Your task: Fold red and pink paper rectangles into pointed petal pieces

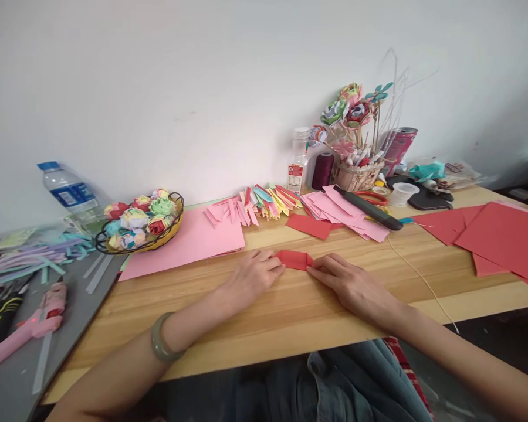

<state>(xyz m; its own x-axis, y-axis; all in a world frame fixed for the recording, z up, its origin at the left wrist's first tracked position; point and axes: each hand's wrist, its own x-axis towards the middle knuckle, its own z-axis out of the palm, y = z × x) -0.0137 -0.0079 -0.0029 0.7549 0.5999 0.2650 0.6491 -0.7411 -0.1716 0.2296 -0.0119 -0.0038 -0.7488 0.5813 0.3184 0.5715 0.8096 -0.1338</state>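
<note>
A small red paper strip [294, 259] with creased ends lies low over the wooden table, between my two hands. My left hand [256, 272] pinches its left end, fingers pressed together. At the other end, the fingers of my right hand [345, 281] close on a folded corner. A bracelet circles my left wrist. Just behind the strip rests a flat red paper piece [310, 225], beside a fanned stack of pink paper pieces [338, 212]. A dark-handled tool [369, 208] lies across that stack.
Left: a basket of paper flowers [147, 220] on pink sheets [189, 243], a water bottle [73, 190], and a pink glue gun [35, 325] on a grey board [85, 316]. Behind: folded strips [264, 202] and a flower pot [358, 174]. Right: red sheets [506, 237] and a cord [418, 278].
</note>
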